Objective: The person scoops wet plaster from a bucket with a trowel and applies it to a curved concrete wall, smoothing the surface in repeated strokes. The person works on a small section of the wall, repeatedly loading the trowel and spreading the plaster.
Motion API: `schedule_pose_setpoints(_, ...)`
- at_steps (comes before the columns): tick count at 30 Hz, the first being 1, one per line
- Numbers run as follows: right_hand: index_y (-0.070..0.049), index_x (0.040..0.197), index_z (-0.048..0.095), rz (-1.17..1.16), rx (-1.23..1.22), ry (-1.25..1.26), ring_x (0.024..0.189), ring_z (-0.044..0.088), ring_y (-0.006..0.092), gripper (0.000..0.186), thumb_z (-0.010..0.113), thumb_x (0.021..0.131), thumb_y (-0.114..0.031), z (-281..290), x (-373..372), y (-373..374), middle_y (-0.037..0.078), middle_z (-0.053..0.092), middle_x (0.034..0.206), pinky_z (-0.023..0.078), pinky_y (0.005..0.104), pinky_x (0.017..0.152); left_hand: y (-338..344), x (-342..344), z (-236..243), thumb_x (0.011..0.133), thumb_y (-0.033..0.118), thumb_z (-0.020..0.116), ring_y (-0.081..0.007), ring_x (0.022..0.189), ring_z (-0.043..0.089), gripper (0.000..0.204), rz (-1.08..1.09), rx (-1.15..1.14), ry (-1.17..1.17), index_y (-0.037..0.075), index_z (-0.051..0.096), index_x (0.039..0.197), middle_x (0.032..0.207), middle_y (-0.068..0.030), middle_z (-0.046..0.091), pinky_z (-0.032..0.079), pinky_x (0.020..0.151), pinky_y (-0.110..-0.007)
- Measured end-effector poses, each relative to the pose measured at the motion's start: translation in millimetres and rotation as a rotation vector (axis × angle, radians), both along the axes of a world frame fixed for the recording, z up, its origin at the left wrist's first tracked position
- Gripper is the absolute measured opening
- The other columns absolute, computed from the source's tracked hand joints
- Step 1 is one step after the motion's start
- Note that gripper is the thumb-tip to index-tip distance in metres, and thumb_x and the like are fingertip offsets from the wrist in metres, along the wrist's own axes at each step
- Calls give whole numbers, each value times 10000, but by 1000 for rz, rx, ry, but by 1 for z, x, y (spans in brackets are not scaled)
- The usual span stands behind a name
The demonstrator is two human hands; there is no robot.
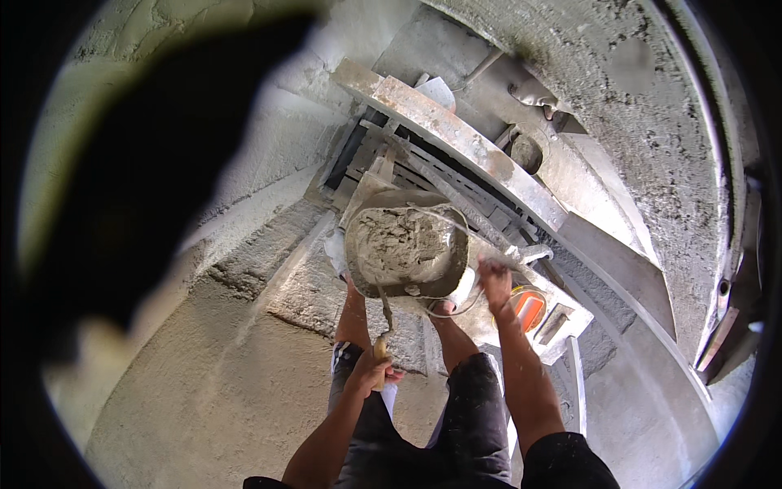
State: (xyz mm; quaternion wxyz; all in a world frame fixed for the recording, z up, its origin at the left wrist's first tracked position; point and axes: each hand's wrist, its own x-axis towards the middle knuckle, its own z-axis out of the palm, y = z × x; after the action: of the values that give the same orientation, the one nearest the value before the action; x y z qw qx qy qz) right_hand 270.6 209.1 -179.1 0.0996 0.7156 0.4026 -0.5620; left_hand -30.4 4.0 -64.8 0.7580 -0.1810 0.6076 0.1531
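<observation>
A bucket [444,281] of wet grey mortar [403,244] stands in front of me at the middle of the view, its thin wire handle hanging over the right side. My left hand [373,372] is closed round the wooden handle of a trowel [386,316], which points away from me. The trowel's far end reaches the bucket's near rim; I cannot tell whether it touches the mortar. Just right of the bucket, beside the wire handle, is my right hand [494,285]. It is smeared by motion, so its grip cannot be made out.
A round container with an orange object [529,310] sits on a pale board [574,323] at the right. Beyond the bucket, a long mortar-spattered beam [464,130] crosses diagonally. Another round container [526,152] stands behind it. A dark blurred shape [163,163] hides the upper left.
</observation>
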Motion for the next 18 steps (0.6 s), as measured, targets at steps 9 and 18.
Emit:
schedule_pose_setpoints(9,-72,1124,695,197,647,46,636,585,212,246,635,886,-81,74,-109,-62,119,590,851,502,376,562,-1,-20,71,940,12,609,-263,719,727,330,-7,172,9,3,445,1226,852,-101,572,681,685,-435)
schedule_pose_setpoints(18,-37,1070,703,290,691,-53,649,655,286,277,688,793,-48,97,-44,-77,153,652,806,525,410,586,10,-41,83,945,20,605,-256,748,738,299,-173,191,131,-30,450,1195,917,-132,595,678,689,-389)
